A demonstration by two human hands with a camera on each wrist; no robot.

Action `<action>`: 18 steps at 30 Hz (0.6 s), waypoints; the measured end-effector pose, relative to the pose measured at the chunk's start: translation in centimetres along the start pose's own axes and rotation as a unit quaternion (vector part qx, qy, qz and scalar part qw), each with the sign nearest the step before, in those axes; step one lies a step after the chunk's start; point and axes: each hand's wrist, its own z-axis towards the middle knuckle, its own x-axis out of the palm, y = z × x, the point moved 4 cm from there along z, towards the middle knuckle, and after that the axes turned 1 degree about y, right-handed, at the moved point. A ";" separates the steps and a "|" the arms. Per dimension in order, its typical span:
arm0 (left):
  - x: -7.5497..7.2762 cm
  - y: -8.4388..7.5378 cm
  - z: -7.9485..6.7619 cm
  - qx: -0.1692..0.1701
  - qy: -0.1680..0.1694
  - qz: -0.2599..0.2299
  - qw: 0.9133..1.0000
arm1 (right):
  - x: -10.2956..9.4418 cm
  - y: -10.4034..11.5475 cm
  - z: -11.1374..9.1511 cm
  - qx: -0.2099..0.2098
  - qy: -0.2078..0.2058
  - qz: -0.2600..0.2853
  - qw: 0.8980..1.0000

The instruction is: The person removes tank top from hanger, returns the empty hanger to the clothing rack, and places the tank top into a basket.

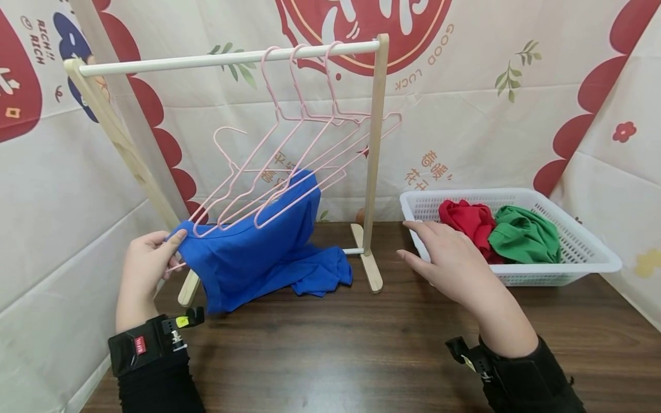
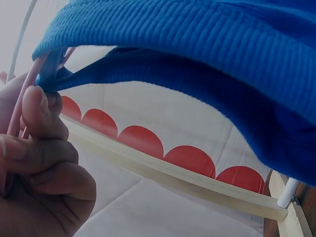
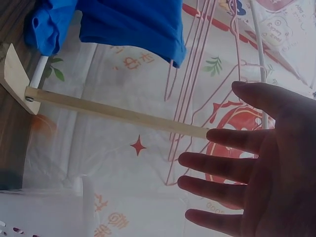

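My left hand (image 1: 144, 269) pinches the left corner of a blue garment (image 1: 253, 258) between thumb and fingers. Thin pink rods of a hanger (image 2: 30, 76) also run through its grip. That hanger's hook (image 1: 215, 139) stands free of the rail, above the garment. In the left wrist view, a ribbed band (image 2: 163, 42) of the garment gapes around the hanger's end. Its lower part drapes onto the table. My right hand (image 1: 459, 264) is held in the air by the basket's near left corner, fingers spread and holding nothing.
Several pink hangers (image 1: 279, 117) hang toward the right of the white rail (image 1: 181, 63) on a wooden-legged rack (image 1: 377, 149). On the right of the table (image 1: 330, 355), a white basket (image 1: 583, 268) holds red cloth (image 1: 467, 221) and green cloth (image 1: 527, 235). Printed fabric walls surround the table.
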 end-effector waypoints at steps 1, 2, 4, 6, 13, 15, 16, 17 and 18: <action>0.0 0.0 0.0 0.001 0.003 -0.010 1.000 | 0.0 0.0 0.0 0.001 0.000 -0.001 1.000; 0.0 0.1 0.0 0.002 0.006 -0.018 1.000 | 0.0 -0.1 0.0 0.003 0.000 -0.001 1.000; 0.1 0.2 0.1 0.003 0.017 -0.029 0.999 | 0.1 -0.1 0.1 0.007 0.001 -0.002 1.000; 0.2 0.3 0.1 0.003 0.030 -0.037 0.999 | 0.1 -0.2 0.1 0.009 0.000 -0.004 1.000; 0.8 0.6 0.4 0.011 0.083 -0.064 0.994 | 0.3 -0.4 0.3 0.005 -0.011 0.001 1.000; 1.0 0.7 0.4 0.015 0.096 -0.075 0.992 | 0.4 -0.4 0.4 0.004 -0.014 0.001 1.000; 1.1 0.7 0.5 0.016 0.101 -0.079 0.992 | 0.4 -0.4 0.4 0.003 -0.015 0.000 1.000; 1.3 0.7 0.5 0.017 0.106 -0.085 0.991 | 0.4 -0.4 0.4 0.003 -0.016 -0.001 1.000; 1.4 0.7 0.5 0.018 0.113 -0.088 0.989 | 0.4 -0.5 0.4 0.004 -0.016 -0.002 1.000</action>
